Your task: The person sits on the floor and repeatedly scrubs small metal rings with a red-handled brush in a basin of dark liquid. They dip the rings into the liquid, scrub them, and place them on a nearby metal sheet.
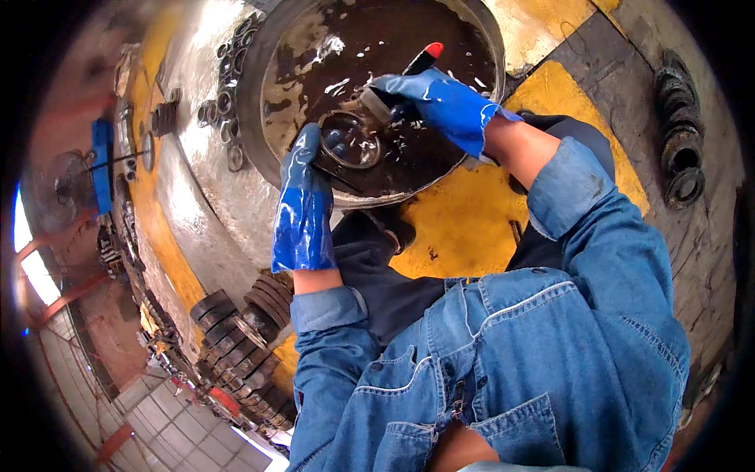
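A large round metal basin (275, 47) stands at the top of the view, on a worn yellow and grey surface (464, 220), and it is filled with a dark brown oily liquid (393, 39) that shines in places. Over the lower part of this basin the person holds a round metal bearing ring (350, 141), which is dark, wet and glossy, with a wide open middle; it lies partly in the liquid or just above it, I cannot tell which. The left hand (303, 200), in a blue rubber glove, grips the ring at its left edge, with the fingers closed around the rim. The right hand (440, 98), also in a blue glove, is closed on a brush with a black handle and a red tip (421, 59), and the brush head touches the ring from the upper right. Both sleeves are blue denim. Left of the basin, small metal rings (224, 102) lie in a row, and lower left stand stacks of dark bearing rings (236, 330). At the far right more dark rings (680, 149) lie together.
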A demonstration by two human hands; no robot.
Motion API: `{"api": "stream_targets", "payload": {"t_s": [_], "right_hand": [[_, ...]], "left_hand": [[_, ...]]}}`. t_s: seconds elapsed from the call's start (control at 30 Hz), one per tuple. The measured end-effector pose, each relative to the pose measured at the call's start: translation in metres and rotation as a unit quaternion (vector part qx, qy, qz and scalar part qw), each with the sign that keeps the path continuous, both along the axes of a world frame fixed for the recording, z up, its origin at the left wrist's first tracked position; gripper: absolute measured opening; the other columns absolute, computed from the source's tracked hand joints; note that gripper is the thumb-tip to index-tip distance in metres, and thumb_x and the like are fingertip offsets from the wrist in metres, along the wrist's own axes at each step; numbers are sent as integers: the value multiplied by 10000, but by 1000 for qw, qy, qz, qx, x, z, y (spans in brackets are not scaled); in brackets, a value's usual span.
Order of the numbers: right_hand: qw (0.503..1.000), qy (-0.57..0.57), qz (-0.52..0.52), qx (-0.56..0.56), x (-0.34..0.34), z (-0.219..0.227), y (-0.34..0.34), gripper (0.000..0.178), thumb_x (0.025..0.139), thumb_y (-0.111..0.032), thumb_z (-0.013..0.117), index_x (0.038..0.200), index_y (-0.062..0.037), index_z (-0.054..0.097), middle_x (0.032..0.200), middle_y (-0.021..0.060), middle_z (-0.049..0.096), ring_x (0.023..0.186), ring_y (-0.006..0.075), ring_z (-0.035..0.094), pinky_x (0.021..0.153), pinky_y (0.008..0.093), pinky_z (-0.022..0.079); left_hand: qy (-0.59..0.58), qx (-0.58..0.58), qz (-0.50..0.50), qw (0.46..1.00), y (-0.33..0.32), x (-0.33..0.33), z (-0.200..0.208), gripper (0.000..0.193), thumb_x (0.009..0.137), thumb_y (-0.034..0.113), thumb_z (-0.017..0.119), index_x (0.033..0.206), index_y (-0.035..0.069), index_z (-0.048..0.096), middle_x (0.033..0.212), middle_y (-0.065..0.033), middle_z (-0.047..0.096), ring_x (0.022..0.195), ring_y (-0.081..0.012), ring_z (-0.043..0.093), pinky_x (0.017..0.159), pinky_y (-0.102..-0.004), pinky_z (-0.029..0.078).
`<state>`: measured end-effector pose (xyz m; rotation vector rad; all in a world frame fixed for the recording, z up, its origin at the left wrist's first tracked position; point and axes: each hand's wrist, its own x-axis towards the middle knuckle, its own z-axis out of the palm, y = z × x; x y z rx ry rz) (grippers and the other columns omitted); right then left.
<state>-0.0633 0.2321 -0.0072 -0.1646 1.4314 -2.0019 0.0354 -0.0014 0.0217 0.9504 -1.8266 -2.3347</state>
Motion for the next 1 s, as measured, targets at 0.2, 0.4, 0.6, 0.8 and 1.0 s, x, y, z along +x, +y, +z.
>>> {"api": "stream_targets", "payload": {"t_s": [0.2,0.4,0.6,0.8,1.0], "right_hand": [[931,171,94,310,3,-69,-7,399,901,-466,716,961,-74,759,858,167,727,831,303,711,795,415,551],[750,527,14,399,43,-57,15,192,936,-303,721,1000,-131,772,956,166,748,918,389,723,785,468,576],[737,528,-35,421,53,-59,11,227,921,-368,721,932,-150,783,906,172,750,862,422,719,773,504,580],[716,478,29,508,44,-65,10,293,896,-429,738,937,-147,804,945,187,763,919,405,734,844,502,589],[709,427,77,555,47,-46,13,392,925,-457,720,1089,-109,796,1073,191,768,1058,383,723,948,460,567]], "left_hand": [[49,-167,-27,984,-2,-10,-6,617,930,253,810,1411,-56,577,1185,-149,709,1028,-210,696,882,-319,581],[-71,-587,-164,790,10,5,18,641,862,343,805,1446,209,579,1273,-146,734,1177,-354,702,1019,-469,545],[-95,-634,-194,743,14,17,37,641,853,288,798,1447,240,563,1197,-154,753,1117,-367,719,1001,-466,549],[-63,-618,-181,763,12,25,28,595,834,305,786,1391,238,588,1066,-169,769,1017,-402,738,905,-531,564],[-71,-595,-252,760,24,33,17,577,848,377,765,1378,211,605,1054,-182,772,991,-395,752,883,-531,567]]}}
